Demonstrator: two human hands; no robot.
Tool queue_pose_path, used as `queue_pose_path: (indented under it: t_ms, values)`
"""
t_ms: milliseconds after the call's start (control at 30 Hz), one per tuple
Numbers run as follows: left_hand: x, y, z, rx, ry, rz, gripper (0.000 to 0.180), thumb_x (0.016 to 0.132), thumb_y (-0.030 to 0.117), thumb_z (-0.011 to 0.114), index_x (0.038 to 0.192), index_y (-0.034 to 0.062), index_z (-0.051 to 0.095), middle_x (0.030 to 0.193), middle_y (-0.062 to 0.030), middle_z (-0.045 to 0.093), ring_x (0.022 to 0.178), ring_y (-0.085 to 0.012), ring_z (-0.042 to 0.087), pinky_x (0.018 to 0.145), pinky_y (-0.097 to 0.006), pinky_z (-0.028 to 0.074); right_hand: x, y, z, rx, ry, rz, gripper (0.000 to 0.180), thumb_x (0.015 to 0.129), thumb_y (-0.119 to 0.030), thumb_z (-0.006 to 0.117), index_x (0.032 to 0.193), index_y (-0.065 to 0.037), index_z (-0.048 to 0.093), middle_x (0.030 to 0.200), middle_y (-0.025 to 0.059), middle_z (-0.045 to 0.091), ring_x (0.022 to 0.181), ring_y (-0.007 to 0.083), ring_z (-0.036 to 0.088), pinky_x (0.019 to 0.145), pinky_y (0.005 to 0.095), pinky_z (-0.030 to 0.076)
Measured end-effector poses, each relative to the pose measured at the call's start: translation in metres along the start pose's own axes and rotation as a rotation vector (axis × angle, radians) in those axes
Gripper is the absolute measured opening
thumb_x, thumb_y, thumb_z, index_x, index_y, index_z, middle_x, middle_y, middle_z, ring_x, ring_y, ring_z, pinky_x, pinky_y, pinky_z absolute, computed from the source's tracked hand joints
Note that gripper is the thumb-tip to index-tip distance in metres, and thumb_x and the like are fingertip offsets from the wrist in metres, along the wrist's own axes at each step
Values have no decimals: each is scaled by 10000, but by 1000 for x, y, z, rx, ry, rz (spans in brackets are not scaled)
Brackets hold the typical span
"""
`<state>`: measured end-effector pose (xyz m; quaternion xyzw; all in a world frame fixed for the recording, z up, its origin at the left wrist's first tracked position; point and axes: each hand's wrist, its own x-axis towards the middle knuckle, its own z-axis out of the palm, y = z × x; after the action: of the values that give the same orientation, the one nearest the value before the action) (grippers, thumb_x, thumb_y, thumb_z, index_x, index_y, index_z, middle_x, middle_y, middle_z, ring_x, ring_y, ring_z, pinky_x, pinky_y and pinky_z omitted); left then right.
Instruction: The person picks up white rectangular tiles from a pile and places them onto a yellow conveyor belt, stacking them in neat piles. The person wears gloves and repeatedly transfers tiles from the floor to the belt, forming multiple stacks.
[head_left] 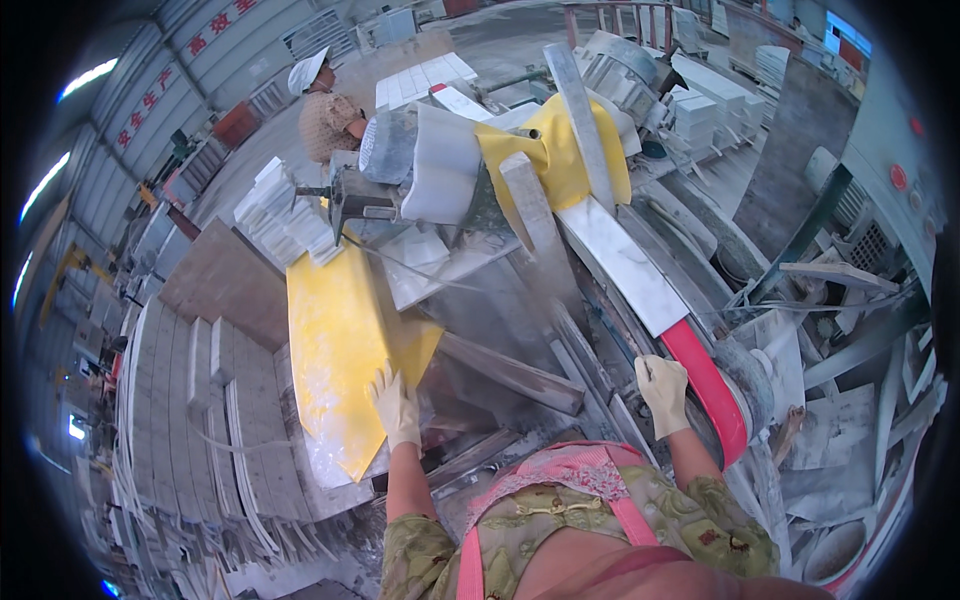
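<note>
Yellow plastic sheet [340, 340] covers a wet slab on the bench of a stone-cutting machine, and the person's left hand [396, 405], in a pale work glove, lies flat on its lower right corner with the fingers spread and pressing down. The right hand [663, 393], gloved the same way, is closed around the near end of a long lever whose red handle [706, 385] curves down past the wrist; above the red part the lever runs on as a white bar [625, 262] toward the top of the machine. A second yellow cover [560, 150] is draped over the saw housing, beside a curved white guard [442, 165]. Grey dust and slurry coat the bench and the metal rails between the two hands. To the left stand stacks of pale cut stone strips [215, 380]. Farther back, beyond the machine, another person in a white cap [305, 70] bends over a pile of white blocks [425, 78].
</note>
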<state>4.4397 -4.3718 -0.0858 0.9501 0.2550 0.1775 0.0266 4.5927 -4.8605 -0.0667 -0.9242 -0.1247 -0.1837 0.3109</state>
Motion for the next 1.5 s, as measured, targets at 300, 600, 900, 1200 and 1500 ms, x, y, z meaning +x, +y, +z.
queue_pose_path:
  t_ms: [300, 600, 900, 1200, 1500]
  values:
    - [1, 4, -4, -4, -4, 1, 411, 936, 195, 593, 1311, 42, 663, 1557, -150, 490, 1453, -393, 403, 1243, -518, 234, 3, -4, -4, 2, -77, 65, 259, 955, -284, 643, 853, -80, 764, 730, 161, 707, 715, 363, 691, 734, 484, 497]
    - [0, 6, -6, 6, 28, 15, 399, 926, 164, 612, 1301, 39, 670, 1547, -146, 503, 1439, -394, 421, 1228, -522, 268, 2, -7, -6, 14, -40, 31, 280, 968, -282, 618, 807, -78, 720, 702, 151, 682, 696, 362, 669, 714, 493, 472]
    - [0, 8, -10, 11, 7, 1, 409, 931, 163, 610, 1319, 40, 657, 1551, -145, 499, 1443, -390, 420, 1232, -510, 266, 3, -7, -6, -20, -5, -5, 229, 981, -263, 600, 943, -68, 713, 648, 160, 648, 647, 369, 652, 665, 497, 447]
    - [2, 5, -7, 11, -13, -10, 417, 933, 188, 587, 1319, 52, 664, 1563, -130, 490, 1456, -381, 407, 1246, -503, 242, 4, -2, -3, -13, -24, -20, 270, 971, -297, 605, 836, -88, 710, 659, 177, 654, 634, 411, 634, 640, 516, 443]
    - [1, 4, -4, 7, 2, 3, 416, 933, 185, 576, 1317, 50, 661, 1563, -142, 485, 1448, -400, 409, 1243, -517, 240, 3, -4, -1, 13, 46, -30, 273, 975, -287, 608, 816, -86, 702, 666, 173, 654, 639, 395, 637, 648, 515, 438]
